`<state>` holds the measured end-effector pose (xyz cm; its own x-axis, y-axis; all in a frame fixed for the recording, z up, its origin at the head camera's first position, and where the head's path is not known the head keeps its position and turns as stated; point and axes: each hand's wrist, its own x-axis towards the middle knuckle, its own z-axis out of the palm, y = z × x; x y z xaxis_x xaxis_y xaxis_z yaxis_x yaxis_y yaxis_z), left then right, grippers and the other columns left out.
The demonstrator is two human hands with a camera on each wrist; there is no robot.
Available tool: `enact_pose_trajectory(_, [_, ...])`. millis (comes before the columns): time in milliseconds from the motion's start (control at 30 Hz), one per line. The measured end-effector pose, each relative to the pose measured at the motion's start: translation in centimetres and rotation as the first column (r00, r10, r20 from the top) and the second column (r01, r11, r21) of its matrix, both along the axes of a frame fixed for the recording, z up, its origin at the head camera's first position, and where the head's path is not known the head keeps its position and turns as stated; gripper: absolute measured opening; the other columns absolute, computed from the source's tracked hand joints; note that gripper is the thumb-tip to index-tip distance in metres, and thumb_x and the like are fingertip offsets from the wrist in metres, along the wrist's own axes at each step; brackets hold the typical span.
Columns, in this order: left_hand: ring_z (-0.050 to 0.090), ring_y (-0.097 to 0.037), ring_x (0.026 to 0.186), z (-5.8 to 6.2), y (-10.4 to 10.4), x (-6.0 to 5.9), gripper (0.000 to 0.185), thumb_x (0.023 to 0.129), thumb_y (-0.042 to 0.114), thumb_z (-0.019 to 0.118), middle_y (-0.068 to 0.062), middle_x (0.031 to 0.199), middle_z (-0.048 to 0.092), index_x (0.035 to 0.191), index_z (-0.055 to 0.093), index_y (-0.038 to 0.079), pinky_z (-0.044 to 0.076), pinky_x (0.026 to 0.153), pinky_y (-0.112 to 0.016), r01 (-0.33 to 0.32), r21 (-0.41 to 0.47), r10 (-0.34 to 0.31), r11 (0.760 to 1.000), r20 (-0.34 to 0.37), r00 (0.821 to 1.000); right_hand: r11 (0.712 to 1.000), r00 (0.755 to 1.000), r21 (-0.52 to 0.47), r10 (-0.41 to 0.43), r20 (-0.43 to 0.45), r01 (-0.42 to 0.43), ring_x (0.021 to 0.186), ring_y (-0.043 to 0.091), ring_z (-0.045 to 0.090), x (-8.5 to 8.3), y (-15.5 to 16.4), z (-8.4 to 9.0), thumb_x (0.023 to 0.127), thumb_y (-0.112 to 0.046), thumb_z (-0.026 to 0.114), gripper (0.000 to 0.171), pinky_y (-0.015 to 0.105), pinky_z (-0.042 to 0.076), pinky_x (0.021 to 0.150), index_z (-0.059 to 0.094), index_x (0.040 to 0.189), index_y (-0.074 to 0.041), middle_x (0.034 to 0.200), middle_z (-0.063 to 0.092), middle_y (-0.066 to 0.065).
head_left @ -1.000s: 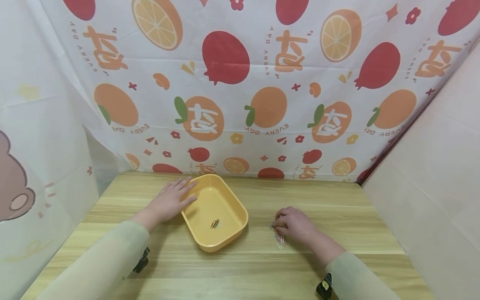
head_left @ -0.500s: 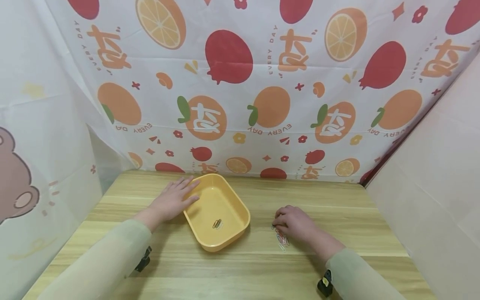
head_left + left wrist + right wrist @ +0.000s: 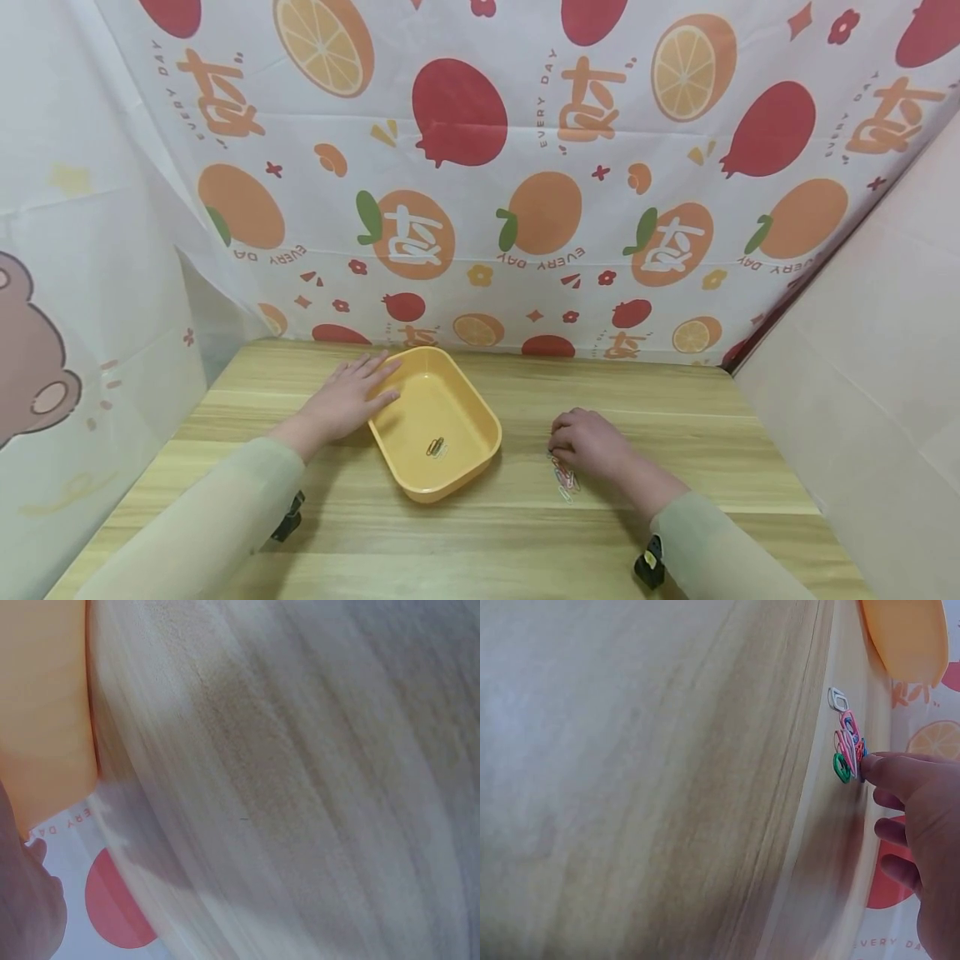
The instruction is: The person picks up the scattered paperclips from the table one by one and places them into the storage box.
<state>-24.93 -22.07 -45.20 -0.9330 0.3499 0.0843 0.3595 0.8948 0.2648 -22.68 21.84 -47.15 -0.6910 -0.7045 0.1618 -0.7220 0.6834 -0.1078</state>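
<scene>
A yellow plastic tray (image 3: 468, 408) stands on the table at a slant, with a few paper clips (image 3: 437, 447) lying on its floor. My left hand (image 3: 345, 402) rests on the tray's left rim, fingers spread and fairly straight, the thumb reaching over the inside. To the right of the tray lies a small pile of coloured paper clips (image 3: 566, 481); pink, white and green clips (image 3: 842, 766) show in the right wrist view. My right hand (image 3: 590, 442) is at the pile's far side, thumb and index finger pinching a blue paper clip (image 3: 864, 748), mostly hidden by the fingertips.
The wood-grain table (image 3: 525, 550) meets a fruit-print cloth (image 3: 480, 225) hanging along its back edge. Pale cloth walls stand at the left (image 3: 97, 275) and right (image 3: 862, 350). Each wrist wears a small black camera strap (image 3: 649, 562).
The head view has shifted slightly, moving the whole scene a little to the right. My right fingertips have drawn a little away from the pile; the left hand stays on the tray.
</scene>
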Motion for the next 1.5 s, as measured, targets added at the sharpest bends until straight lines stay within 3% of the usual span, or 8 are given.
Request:
enact_pose_trajectory(233, [0.013,-0.043,0.149,0.1,0.1,-0.2,0.064,0.103,0.05,0.045,-0.011,0.165,0.017,0.158,0.029,0.02,0.005,0.117,-0.065,0.003,0.002,-0.003,1.0,-0.006,1.0,0.998,0.996,0.033,-0.054,0.064,0.052,0.096,0.013,0.056,-0.5,0.0,0.0,0.09,-0.025,0.074,0.008,0.04,0.05,0.087,0.072,0.083,-0.027,0.102,0.063,-0.01])
enact_pose_trajectory(500, [0.013,-0.043,0.149,0.2,0.1,0.0,0.066,0.103,0.054,0.042,-0.011,0.165,0.017,0.158,0.029,0.02,0.006,0.117,-0.064,0.006,-0.002,-0.006,1.0,-0.003,1.0,0.993,0.984,0.046,-0.116,0.135,0.11,0.09,0.01,0.051,-0.4,0.0,0.5,0.088,-0.028,0.076,0.01,0.037,0.048,0.081,0.07,0.08,-0.028,0.097,0.058,-0.012])
enact_pose_trajectory(833, [0.013,-0.044,0.148,0.3,0.1,0.1,0.066,0.103,0.053,0.042,-0.011,0.165,0.016,0.158,0.029,0.019,0.005,0.118,-0.064,0.002,0.0,-0.002,1.0,0.001,1.0,0.987,0.958,0.035,-0.161,0.238,0.157,0.08,0.012,0.045,-0.8,-0.5,1.3,0.082,-0.016,0.077,0.013,0.034,0.044,0.073,0.067,0.075,-0.023,0.083,0.05,-0.011])
enact_pose_trajectory(1133, [0.012,-0.044,0.148,0.1,0.1,0.0,0.064,0.103,0.049,0.044,-0.011,0.165,0.016,0.158,0.029,0.019,0.004,0.118,-0.063,0.005,0.009,-0.005,1.0,-0.006,1.0,0.978,0.911,0.071,-0.209,0.356,0.197,0.064,0.009,0.046,-1.4,-0.9,1.9,0.079,-0.011,0.073,0.022,0.028,0.042,0.062,0.059,0.065,-0.02,0.07,0.05,-0.009])
enact_pose_trajectory(1300, [0.012,-0.044,0.148,0.0,0.1,0.0,0.064,0.103,0.05,0.044,-0.011,0.165,0.016,0.158,0.029,0.019,0.004,0.118,-0.063,0.003,0.011,-0.003,1.0,-0.006,1.0,0.975,0.896,0.085,-0.224,0.384,0.208,0.054,0.007,0.04,-1.4,-1.1,1.8,0.077,-0.012,0.072,0.027,0.027,0.038,0.057,0.053,0.059,-0.02,0.057,0.045,-0.012])
enact_pose_trajectory(1500, [0.012,-0.044,0.149,0.0,0.1,0.0,0.065,0.103,0.051,0.043,-0.011,0.165,0.016,0.158,0.029,0.019,0.004,0.118,-0.063,0.002,0.009,-0.002,1.0,-0.007,1.0,0.971,0.894,0.099,-0.24,0.379,0.218,0.052,0.007,0.038,-1.5,-1.0,1.6,0.076,-0.013,0.07,0.027,0.027,0.037,0.056,0.051,0.059,-0.021,0.056,0.044,-0.012])
